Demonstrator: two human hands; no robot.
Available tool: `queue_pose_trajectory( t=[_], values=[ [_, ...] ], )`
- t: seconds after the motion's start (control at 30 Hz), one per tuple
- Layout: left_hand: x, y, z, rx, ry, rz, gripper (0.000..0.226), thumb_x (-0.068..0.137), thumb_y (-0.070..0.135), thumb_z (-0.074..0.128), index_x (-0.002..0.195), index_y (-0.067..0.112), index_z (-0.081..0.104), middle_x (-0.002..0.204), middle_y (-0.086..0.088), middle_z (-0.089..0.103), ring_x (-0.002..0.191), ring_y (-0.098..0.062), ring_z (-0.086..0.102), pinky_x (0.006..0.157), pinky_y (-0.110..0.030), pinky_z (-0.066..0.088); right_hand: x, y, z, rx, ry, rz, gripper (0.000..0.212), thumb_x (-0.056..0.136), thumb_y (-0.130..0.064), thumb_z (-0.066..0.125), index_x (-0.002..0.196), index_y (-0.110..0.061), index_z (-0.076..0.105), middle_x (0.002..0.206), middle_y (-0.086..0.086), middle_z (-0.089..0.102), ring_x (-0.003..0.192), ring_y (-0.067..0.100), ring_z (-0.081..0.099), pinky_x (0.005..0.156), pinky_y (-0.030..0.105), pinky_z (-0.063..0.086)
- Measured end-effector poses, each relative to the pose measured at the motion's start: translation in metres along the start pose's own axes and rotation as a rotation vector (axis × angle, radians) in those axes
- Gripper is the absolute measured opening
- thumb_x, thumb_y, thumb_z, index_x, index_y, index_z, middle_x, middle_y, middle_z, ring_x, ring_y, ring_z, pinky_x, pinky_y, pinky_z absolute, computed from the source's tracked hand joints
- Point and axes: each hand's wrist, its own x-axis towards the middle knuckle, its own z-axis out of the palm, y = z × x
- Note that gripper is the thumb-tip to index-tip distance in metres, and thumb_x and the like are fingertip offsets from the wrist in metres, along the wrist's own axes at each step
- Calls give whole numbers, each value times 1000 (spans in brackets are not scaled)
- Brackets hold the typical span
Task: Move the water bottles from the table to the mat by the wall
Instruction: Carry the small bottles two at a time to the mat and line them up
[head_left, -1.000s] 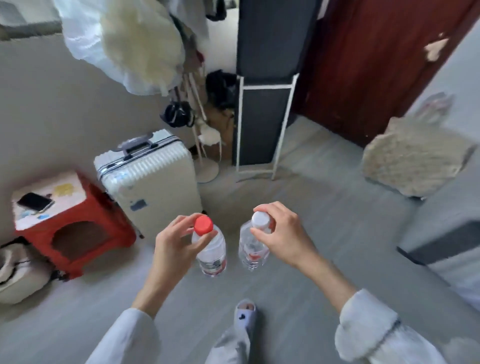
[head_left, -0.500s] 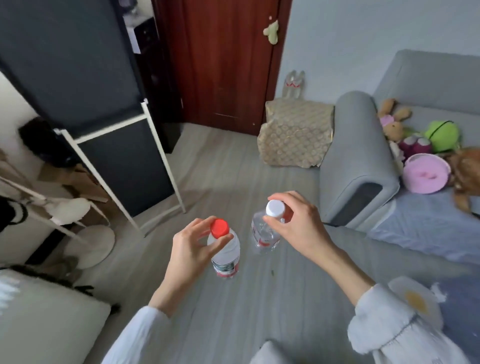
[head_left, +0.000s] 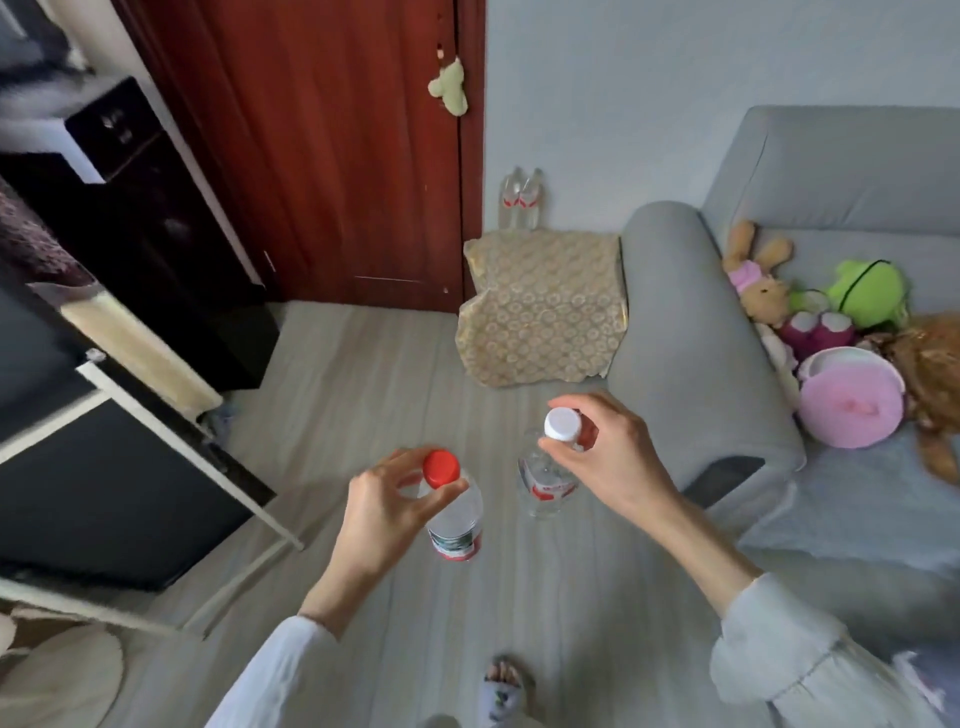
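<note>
My left hand (head_left: 382, 514) grips a clear water bottle with a red cap (head_left: 457, 522) by its neck, hanging above the floor. A second clear bottle with a white cap (head_left: 545, 480) hangs from my right hand (head_left: 605, 457), also held at the top. Ahead, a beige patterned mat (head_left: 540, 312) lies on the floor by the pale wall, between the door and the sofa arm. Two clear bottles (head_left: 521, 200) stand at the mat's far edge against the wall.
A dark red door (head_left: 332, 145) stands left of the mat. A grey sofa (head_left: 691, 332) with plush toys (head_left: 810, 322) fills the right side. A black board in a white frame (head_left: 119, 467) leans at the left. My slippered foot (head_left: 501, 691) shows on the grey floor.
The view has swung right, from the suitcase and red stool to the door, mat and sofa. The mat has come closer. Both hands still hold their bottles the same way.
</note>
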Motion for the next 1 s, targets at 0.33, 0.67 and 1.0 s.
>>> queue_pose_trajectory(
  t=[0.33,0.67,1.0],
  values=[
    [261,3,18,-41,6,40,33,66,23,79,73,49,60,79,20,66,76,-2,65,68,0,43,232,72,17,-102,39,18,29,64,-6,77,91,-6,64,89,8,63,73,14,53,69,16,40],
    [520,0,46,-77,-96,9,28,65,26,79,91,28,66,96,2,69,89,-13,66,75,-17,46,433,144,47,-146,93,209,27,62,-8,75,87,-11,65,89,9,63,72,14,55,66,5,36],
    [712,12,142,53,-184,22,19,65,25,79,78,30,67,75,23,62,72,9,59,67,-1,41,612,252,34,-156,49,291,26,67,-11,75,91,-7,64,93,13,62,76,18,54,66,13,35]
  ],
)
